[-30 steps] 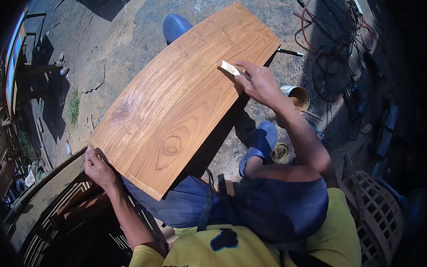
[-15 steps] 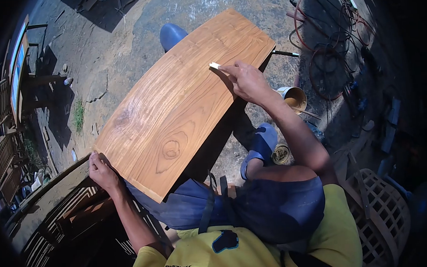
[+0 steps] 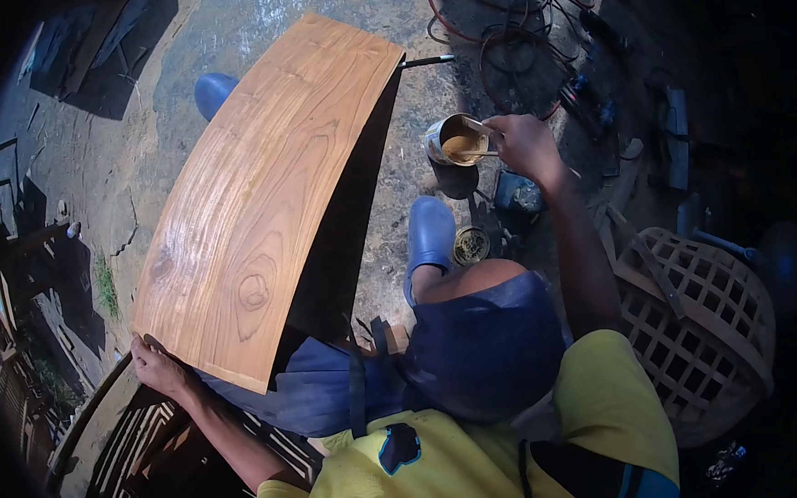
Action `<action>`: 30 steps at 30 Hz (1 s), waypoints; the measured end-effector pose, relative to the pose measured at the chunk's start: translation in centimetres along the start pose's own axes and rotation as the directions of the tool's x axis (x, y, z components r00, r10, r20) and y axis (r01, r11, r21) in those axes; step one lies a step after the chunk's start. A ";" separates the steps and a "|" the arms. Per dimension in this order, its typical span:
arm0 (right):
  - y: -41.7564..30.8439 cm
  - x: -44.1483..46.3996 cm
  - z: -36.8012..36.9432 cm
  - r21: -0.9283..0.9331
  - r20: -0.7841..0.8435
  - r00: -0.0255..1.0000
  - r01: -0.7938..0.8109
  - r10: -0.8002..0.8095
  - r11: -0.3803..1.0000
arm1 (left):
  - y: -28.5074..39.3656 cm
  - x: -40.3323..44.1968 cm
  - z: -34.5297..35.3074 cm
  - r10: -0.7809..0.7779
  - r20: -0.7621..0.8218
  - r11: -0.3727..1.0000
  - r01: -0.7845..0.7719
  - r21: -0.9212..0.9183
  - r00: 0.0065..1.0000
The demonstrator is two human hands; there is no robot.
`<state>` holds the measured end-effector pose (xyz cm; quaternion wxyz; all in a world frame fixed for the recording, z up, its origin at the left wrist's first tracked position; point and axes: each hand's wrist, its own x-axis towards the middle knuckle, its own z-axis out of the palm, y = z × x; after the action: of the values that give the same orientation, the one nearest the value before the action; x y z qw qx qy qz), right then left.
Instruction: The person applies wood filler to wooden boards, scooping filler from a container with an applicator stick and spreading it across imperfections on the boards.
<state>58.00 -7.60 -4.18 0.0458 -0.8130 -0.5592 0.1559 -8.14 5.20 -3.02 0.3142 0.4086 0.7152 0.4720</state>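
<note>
A long curved wooden panel (image 3: 250,203) with a knot pattern lies tilted across my lap. My left hand (image 3: 157,366) is closed on its lower left corner. Off the panel to the right, my right hand (image 3: 521,141) grips a small pale scraper (image 3: 478,127) at the mouth of an open can (image 3: 434,144). Brownish paste (image 3: 459,145) shows inside the can, and a thin stick (image 3: 477,154) pokes out of it. The scraper's far end is over the can's opening.
A round tin (image 3: 470,245) stands beside my blue shoe (image 3: 430,233). Hoses (image 3: 486,38) lie tangled at the upper right. A woven basket (image 3: 695,322) is at the lower right. Slatted wood (image 3: 119,449) sits at the lower left.
My right hand has left the panel's surface and moved right and down to the can with the scraper. The view has turned, so the panel appears further left. My left hand keeps its hold.
</note>
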 end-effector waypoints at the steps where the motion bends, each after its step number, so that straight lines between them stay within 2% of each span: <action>1: 0.6 -0.2 0.8 0.002 -0.005 1.000 -0.011 0.011 1.000 | 0.0 0.0 -0.1 0.005 0.011 1.000 -0.005 -0.002 1.000; 3: 1.3 0.1 3.4 -0.142 0.063 0.996 -0.054 0.063 0.988 | 0.3 0.2 -0.2 -0.023 -0.020 0.999 0.024 0.048 1.000; 5: 1.7 1.0 6.1 -0.154 0.049 0.999 -0.013 0.021 0.988 | 0.7 0.1 0.1 -0.006 -0.032 0.999 0.007 0.046 0.999; 7: 1.9 2.0 8.3 -0.330 -0.030 0.999 0.030 -0.042 0.944 | 0.7 0.0 0.3 -0.017 -0.050 1.000 0.017 0.005 0.999; 9: 2.0 2.6 9.0 -0.346 -0.030 0.998 0.047 -0.061 0.937 | 1.2 -0.4 0.6 -0.021 -0.040 1.000 0.021 -0.010 0.999; 11: 1.9 2.9 8.9 -0.233 0.102 0.992 0.091 -0.068 0.968 | 2.0 -1.0 0.9 -0.027 -0.034 0.999 0.027 -0.021 0.999; 13: 2.3 3.1 8.7 -0.225 0.070 0.994 0.092 -0.078 0.970 | 3.1 -1.8 1.6 -0.040 -0.059 0.998 0.042 0.041 0.997; 15: 2.8 2.9 8.5 -0.215 0.027 0.997 0.081 -0.077 0.973 | 2.4 -1.4 1.2 -0.032 -0.059 0.999 0.033 0.017 0.998; 17: 3.1 2.7 8.4 -0.104 0.155 0.986 0.079 -0.063 0.991 | 1.7 -0.6 0.9 -0.019 -0.056 1.000 0.018 -0.010 0.998; 18: 3.5 2.6 8.1 -0.100 0.155 0.986 0.075 -0.059 0.992 | 1.4 -0.4 0.6 -0.016 -0.053 0.999 0.014 -0.036 0.998; 20: 4.9 2.2 6.5 0.092 0.154 0.982 0.096 -0.109 0.991 | 1.4 -0.4 0.7 -0.016 -0.050 0.998 0.013 -0.062 0.999; 21: 5.2 1.9 5.5 0.092 0.154 0.982 0.095 -0.108 0.991 | 1.6 -0.6 0.9 -0.017 -0.057 0.998 0.014 -0.056 0.998; 23: 5.6 1.0 3.8 0.400 0.274 0.958 -0.190 0.081 0.897 | 1.8 -0.7 1.0 -0.015 -0.060 0.999 0.012 -0.048 0.998; 24: 6.2 0.7 3.4 0.452 0.224 0.975 -0.114 0.011 0.885 | 1.6 -0.6 1.0 -0.005 -0.069 0.999 0.002 -0.052 0.998; 25: 6.7 0.4 3.1 0.453 0.222 0.975 -0.113 0.011 0.884 | 1.5 -0.5 0.9 0.004 -0.079 0.998 -0.009 -0.057 0.997; 27: 6.7 -0.7 1.6 0.606 0.420 0.900 -0.376 0.118 0.701 | 0.9 -0.3 1.0 0.016 -0.077 0.998 -0.021 -0.059 0.997; 28: 5.7 -1.2 0.8 0.608 0.420 0.901 -0.368 0.109 0.703 | 1.1 -0.4 1.1 0.026 -0.078 0.998 -0.030 -0.061 0.997; 30: 3.1 -1.6 0.0 0.807 0.461 0.883 -0.460 0.093 0.371 | 2.0 -1.5 1.9 0.027 -0.064 0.999 -0.029 -0.033 0.998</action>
<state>60.23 -10.17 -4.65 0.3486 -0.7026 -0.2387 0.5725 -5.27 5.16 -1.75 0.2915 0.3979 0.7109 0.5014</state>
